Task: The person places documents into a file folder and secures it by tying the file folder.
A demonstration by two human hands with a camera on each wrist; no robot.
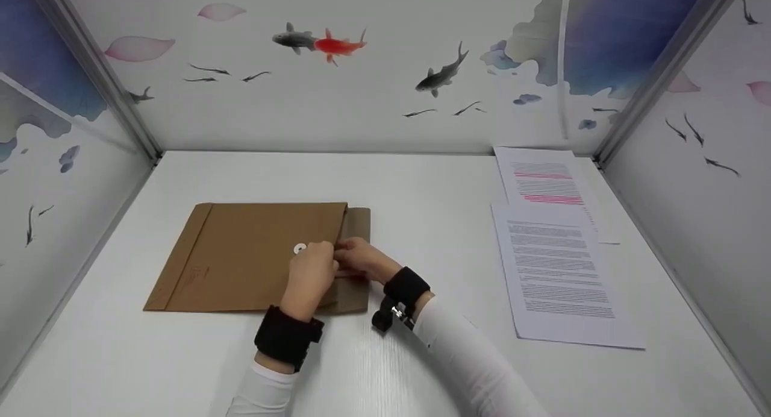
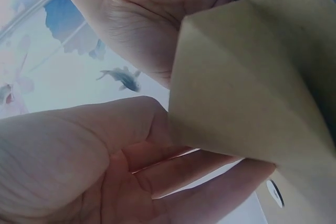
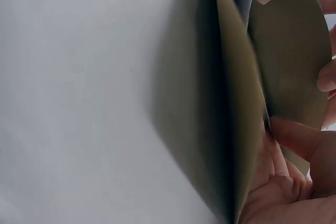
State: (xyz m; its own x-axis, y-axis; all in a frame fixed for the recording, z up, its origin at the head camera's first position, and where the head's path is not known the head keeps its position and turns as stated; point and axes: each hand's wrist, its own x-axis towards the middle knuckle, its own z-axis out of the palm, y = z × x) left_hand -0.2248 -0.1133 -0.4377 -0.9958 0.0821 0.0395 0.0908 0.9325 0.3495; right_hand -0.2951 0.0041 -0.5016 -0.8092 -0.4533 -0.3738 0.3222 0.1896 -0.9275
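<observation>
A brown kraft-paper document envelope (image 1: 253,248) lies flat on the white table, with a round white button (image 1: 299,248) near its right side. My left hand (image 1: 310,278) grips the edge of the envelope's flap, seen bent up between thumb and fingers in the left wrist view (image 2: 231,82). Close beside it, my right hand (image 1: 364,260) pinches the edge at the envelope's right end. In the right wrist view the envelope's mouth (image 3: 231,93) gapes, with the right thumb and fingers at one paper edge. What is inside cannot be made out.
Printed sheets (image 1: 563,278) lie in overlapping stacks on the right of the table (image 1: 446,224), the rear one (image 1: 542,176) marked with pink lines. Panels with painted fish (image 1: 440,76) enclose the table at the back and both sides.
</observation>
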